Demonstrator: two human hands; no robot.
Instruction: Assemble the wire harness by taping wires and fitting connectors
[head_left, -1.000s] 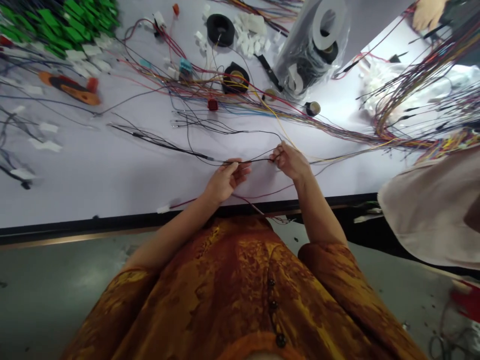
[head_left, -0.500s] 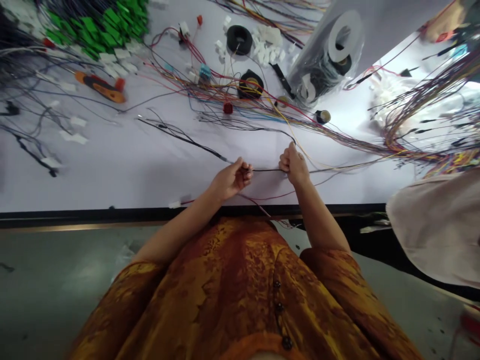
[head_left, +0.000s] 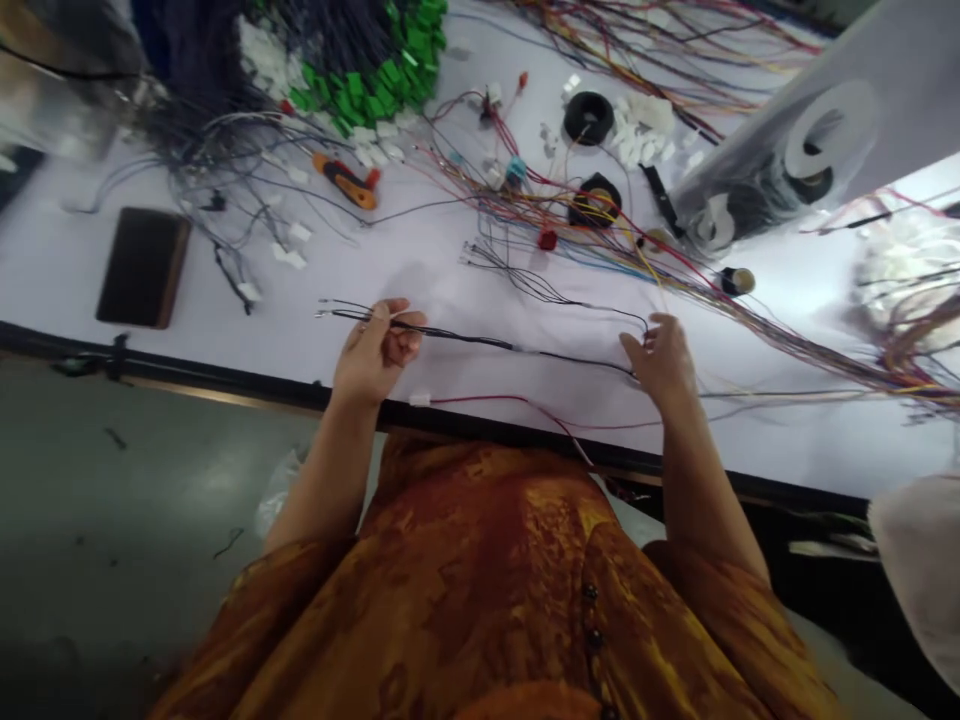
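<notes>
My left hand is closed on a bundle of thin black wires, near their left ends. Small metal terminals stick out to the left of the fingers. From there the wires stretch right along the table to my right hand. That hand has its thumb and fingers apart, loosely about the black wire, without a visible pinch. A second group of black wires, its bare terminals spread at the left, also runs to the right hand's fingertips.
A red wire with a white connector lies near the table edge. Behind are coloured wires, tape rolls, an orange cutter, green connectors and a plastic-wrapped roll. A dark rectangular object lies left.
My left hand has moved left along the black wires toward their terminal ends. The right hand has loosened from a fist, its fingers now apart. The view has shifted left.
</notes>
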